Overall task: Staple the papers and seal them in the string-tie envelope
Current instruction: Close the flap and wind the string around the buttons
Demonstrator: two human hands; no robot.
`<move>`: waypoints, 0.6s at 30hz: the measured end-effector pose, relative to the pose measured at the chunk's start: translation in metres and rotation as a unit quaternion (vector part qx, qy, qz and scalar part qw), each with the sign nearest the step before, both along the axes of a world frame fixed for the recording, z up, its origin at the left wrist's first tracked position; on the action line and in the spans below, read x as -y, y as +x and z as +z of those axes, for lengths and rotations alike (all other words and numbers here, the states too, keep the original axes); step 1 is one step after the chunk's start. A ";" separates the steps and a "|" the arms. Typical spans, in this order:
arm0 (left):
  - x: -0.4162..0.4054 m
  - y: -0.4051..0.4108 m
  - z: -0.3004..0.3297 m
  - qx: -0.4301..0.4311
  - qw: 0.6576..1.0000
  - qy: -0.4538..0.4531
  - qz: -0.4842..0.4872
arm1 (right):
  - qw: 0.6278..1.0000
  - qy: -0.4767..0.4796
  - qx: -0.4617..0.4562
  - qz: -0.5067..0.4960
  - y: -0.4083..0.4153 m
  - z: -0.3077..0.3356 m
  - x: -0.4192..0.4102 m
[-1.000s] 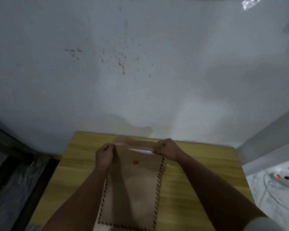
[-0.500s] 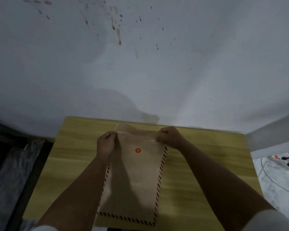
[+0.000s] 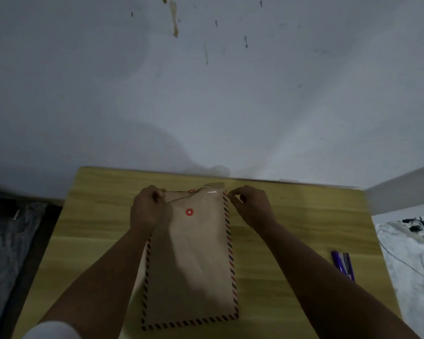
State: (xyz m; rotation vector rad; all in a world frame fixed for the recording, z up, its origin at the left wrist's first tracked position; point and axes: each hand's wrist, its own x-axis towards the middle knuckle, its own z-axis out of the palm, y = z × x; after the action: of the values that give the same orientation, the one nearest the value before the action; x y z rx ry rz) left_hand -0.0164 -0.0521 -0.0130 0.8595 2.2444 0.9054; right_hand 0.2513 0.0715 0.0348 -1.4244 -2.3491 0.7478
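Note:
A brown string-tie envelope with a red-and-dark striped border lies lengthwise on the wooden table. A red button disc sits near its far end. My left hand pinches the far left corner, with a thin string running from it towards the flap. My right hand pinches the far right corner. A sliver of white paper shows at the mouth. The rest of the papers is hidden inside.
A purple stapler lies near the table's right edge. A stained white wall rises right behind the table. Cables and a power strip lie on the floor at the right. Dark flooring lies to the left.
The view has tilted down, showing more of the table and the stapler. The flap now lies lower over the envelope's mouth, and a string is visible by my left hand.

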 end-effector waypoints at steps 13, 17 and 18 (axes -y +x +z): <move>0.006 0.024 -0.028 -0.335 0.893 -0.039 -0.299 | 0.967 0.007 0.141 0.214 -0.001 -0.050 0.084; 0.004 0.025 -0.041 -0.351 0.870 -0.060 -0.341 | 0.954 0.017 0.161 0.253 0.000 -0.045 0.093; 0.005 0.025 -0.045 -0.352 0.857 -0.075 -0.368 | 0.947 0.012 0.176 0.267 0.000 -0.043 0.096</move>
State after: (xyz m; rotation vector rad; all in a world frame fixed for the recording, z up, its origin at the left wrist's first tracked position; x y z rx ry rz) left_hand 0.0090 -0.0572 -0.0583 2.0190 2.1499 0.0297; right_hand 0.2512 -0.0241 -0.0080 -0.9687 -3.0695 0.6179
